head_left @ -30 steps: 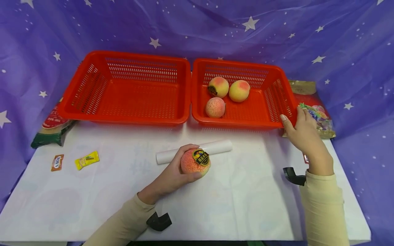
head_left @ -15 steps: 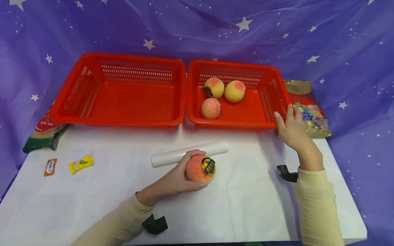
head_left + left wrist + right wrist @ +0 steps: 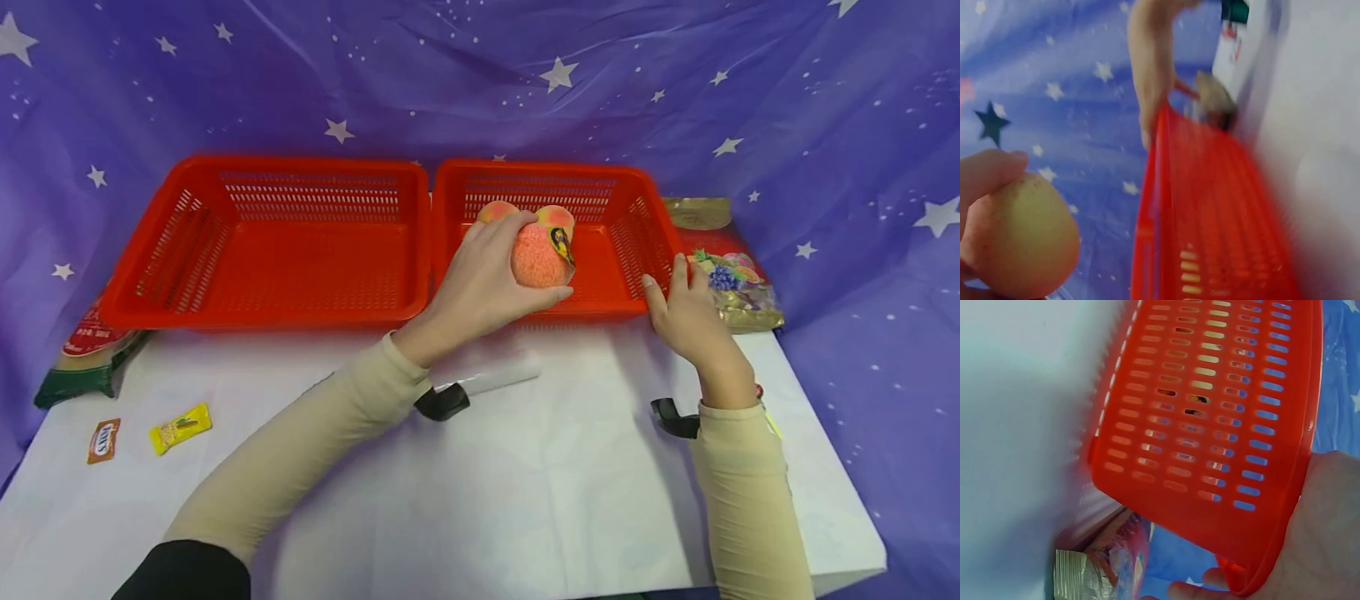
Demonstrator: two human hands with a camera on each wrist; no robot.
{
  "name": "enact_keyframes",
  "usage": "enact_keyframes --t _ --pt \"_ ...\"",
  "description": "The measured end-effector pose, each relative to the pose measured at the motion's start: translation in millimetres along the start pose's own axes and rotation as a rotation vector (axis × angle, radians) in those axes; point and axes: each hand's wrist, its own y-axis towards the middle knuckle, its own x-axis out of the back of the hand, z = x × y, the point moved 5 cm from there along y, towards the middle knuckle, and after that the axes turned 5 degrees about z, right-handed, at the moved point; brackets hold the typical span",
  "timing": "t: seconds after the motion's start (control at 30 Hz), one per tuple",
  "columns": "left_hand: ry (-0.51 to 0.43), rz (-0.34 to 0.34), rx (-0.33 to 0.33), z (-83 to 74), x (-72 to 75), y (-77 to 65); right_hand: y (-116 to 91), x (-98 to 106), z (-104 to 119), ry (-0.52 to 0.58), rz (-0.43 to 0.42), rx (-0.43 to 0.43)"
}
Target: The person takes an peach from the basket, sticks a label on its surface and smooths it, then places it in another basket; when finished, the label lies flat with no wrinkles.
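My left hand (image 3: 487, 279) holds a pink, rough-skinned peach (image 3: 542, 257) with a black-and-gold sticker, above the front of the right red basket (image 3: 517, 169). In the left wrist view the peach's yellow side (image 3: 1025, 237) shows beside the fingers. Behind it in the basket, the tops of two peaches, a left one (image 3: 497, 210) and a right one (image 3: 556, 217), show; the hand covers whatever lies nearer. My right hand (image 3: 686, 321) grips this basket's front right corner, its palm against the rim and fingers around the outside in the right wrist view.
A second red basket (image 3: 262, 321) stands to the left. A white roll (image 3: 498, 373) lies in front, partly behind the left arm. Bags flank the baskets: a red-gold one (image 3: 731, 267) right, a green-red one (image 3: 82, 367) left. Two small packets, yellow (image 3: 180, 428) and orange (image 3: 103, 441), lie at left.
My left hand has carried the peach from over the white roll forward and up to above the right basket. The right hand stays at the basket corner. The head view has shifted slightly.
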Motion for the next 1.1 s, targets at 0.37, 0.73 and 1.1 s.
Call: enact_keyframes --t 0.37,0.73,1.1 --pt "0.282 0.353 0.024 14.0 -58.6 73.2 1.1 -2.5 0.8 -0.036 -0.084 0.003" --pt "0.426 0.569 -0.115 28.1 -98.3 85.9 -5.6 -2.1 1.2 -0.023 -0.143 0.008" --pt "0.567 0.566 -0.067 34.9 -109.6 86.3 -2.7 -2.5 -1.8 -0.002 -0.18 0.019"
